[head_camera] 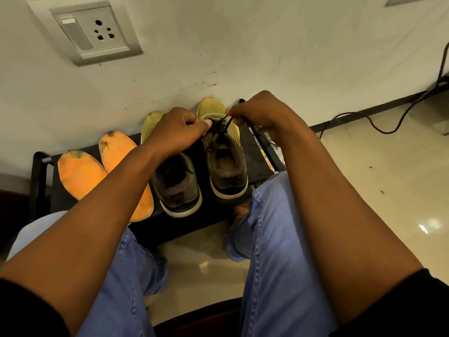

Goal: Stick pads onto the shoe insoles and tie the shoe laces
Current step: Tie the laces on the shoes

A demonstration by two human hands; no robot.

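two yellow-green shoes with dark collars and pale soles stand side by side on a low black rack [43,171], toes to the wall [243,45]. the left hand [177,132] and the right hand [257,110] have their fingers curled, each pinching the black laces [220,125] over the right-side shoe [226,166] — the left-side shoe [175,188] sits just beside it. two orange insoles [97,166] lie to the left on the same rack. a switch-and-socket plate [85,32] is on the wall; glossy pale floor tiles [364,178] — a black cable [388,117] trails across them
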